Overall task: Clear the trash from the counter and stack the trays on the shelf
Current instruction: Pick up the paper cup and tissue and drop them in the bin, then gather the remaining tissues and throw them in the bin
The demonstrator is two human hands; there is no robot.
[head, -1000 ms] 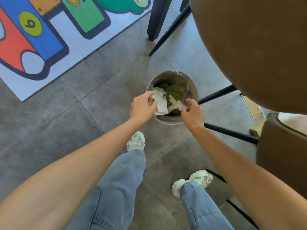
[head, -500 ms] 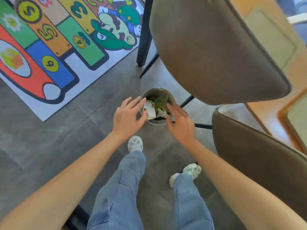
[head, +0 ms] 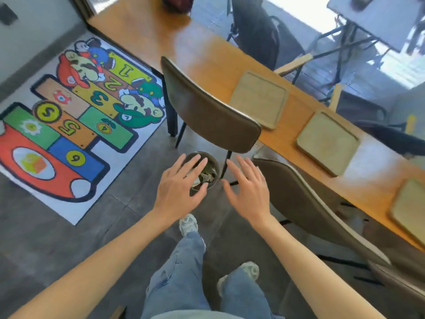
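A small metal trash bin [head: 212, 163] stands on the floor beside a chair, with paper scraps and green trash [head: 208, 176] inside. My left hand [head: 178, 186] hovers over the bin's left side, fingers spread and empty. My right hand [head: 249, 188] is just right of the bin, also spread and empty. Three pale green trays lie on the wooden counter [head: 202, 56]: one [head: 258, 99] farthest, one [head: 327, 142] in the middle, one [head: 409, 209] at the right edge.
Two brown chairs [head: 207, 111] [head: 322, 210] stand between me and the counter. A colourful hopscotch mat [head: 69, 125] covers the grey floor at left. My legs and shoes [head: 188, 223] are below the bin. More chairs and a table sit beyond the counter.
Both hands let go of the white paper scraps, which now lie in the bin, and opened wide. My view rose, bringing the counter and trays into sight.
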